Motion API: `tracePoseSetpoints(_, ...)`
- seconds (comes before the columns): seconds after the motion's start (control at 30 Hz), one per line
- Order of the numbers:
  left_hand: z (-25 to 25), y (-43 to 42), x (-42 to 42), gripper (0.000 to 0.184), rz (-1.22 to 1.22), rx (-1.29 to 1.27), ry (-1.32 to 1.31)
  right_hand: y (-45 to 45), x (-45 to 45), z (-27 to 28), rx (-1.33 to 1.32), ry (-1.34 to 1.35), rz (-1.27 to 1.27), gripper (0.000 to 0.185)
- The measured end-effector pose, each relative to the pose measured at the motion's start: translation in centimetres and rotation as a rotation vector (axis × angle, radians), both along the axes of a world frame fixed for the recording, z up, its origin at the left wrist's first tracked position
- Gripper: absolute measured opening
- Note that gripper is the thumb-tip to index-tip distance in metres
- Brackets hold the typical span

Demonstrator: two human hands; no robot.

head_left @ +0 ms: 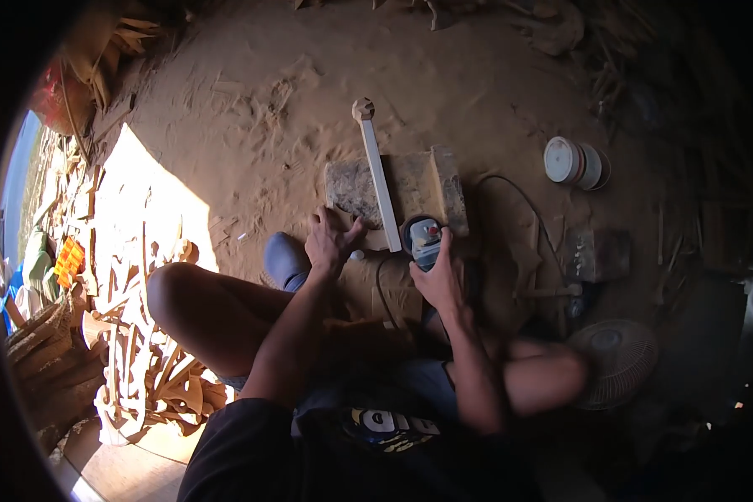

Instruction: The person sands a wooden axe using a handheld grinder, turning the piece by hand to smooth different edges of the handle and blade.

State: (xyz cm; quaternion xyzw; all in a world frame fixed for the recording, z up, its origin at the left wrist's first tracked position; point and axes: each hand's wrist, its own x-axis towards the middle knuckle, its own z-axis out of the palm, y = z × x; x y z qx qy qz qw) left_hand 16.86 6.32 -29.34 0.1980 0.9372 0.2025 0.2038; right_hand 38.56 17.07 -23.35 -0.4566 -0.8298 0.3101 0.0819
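My right hand [440, 278] is wrapped round a handheld power sander [427, 243] with a dark round disc and a grey-blue body. My left hand [333, 244] is closed on a small tan piece of wood [377, 240], partly hidden by the fingers, a little left of the disc. Between and beyond the hands, a long pale wooden stick [378, 180] with a faceted knob [363, 109] at its far end lies across a worn, stained block [349, 182]. The stick's near end comes close to the sander.
A dark cable [527, 201] curves over the dusty ground to the right. Farther right stand white round tubs [565, 161] and a fan [612, 360]. Wood offcuts [155, 368] pile up at the left in sunlight. My blue-covered foot [286, 258] is beside my left hand.
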Motion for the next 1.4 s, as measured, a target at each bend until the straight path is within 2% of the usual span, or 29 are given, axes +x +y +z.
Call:
tracePoseSetpoints(0.03,-0.1,0.1,0.0,0.091,-0.008,-0.002,-0.003,-0.1,-0.3,0.4,0.045,0.033,0.014,0.100)
tracePoseSetpoints(0.13,0.0,0.0,-0.1,0.091,-0.017,-0.019,-0.035,0.1,-0.9,1.8,-0.041,-0.133,-0.017,0.098)
tracePoseSetpoints(0.23,0.5,0.1,-0.1,0.089,0.004,0.016,-0.041,0.5,-1.7,0.4,0.066,-0.069,0.006,0.097)
tracePoseSetpoints(0.53,0.6,0.1,-0.1,0.087,-0.001,-0.005,-0.050,1.9,-4.0,2.1,-0.035,-0.255,-0.094,0.095)
tracePoseSetpoints(0.63,0.4,0.1,-0.1,0.084,-0.006,-0.001,-0.047,2.2,-3.4,2.0,-0.003,-0.237,-0.157,0.095)
tracePoseSetpoints(0.73,0.8,0.3,-0.2,0.084,0.014,-0.022,-0.084,2.5,-2.0,1.8,0.029,-0.141,-0.114,0.097)
tracePoseSetpoints(0.83,1.4,0.4,-0.1,0.083,0.026,-0.014,-0.100,1.5,-0.7,-0.3,0.170,0.050,-0.008,0.099)
tracePoseSetpoints(0.97,0.9,0.2,-0.1,0.082,0.018,0.005,-0.072,1.0,0.3,-0.7,-0.027,-0.031,-0.026,0.099)
tracePoseSetpoints(1.1,0.1,0.0,-0.1,0.081,0.009,0.029,-0.032,1.0,0.0,0.6,-0.019,-0.152,-0.075,0.097)
tracePoseSetpoints(1.23,-0.1,-0.1,-0.2,0.081,0.006,0.036,-0.010,1.9,-1.4,4.6,-0.048,-0.326,-0.202,0.096)
tracePoseSetpoints(1.4,0.5,0.1,-0.2,0.083,0.007,-0.008,-0.056,2.6,-1.3,3.7,-0.043,-0.186,-0.143,0.099)
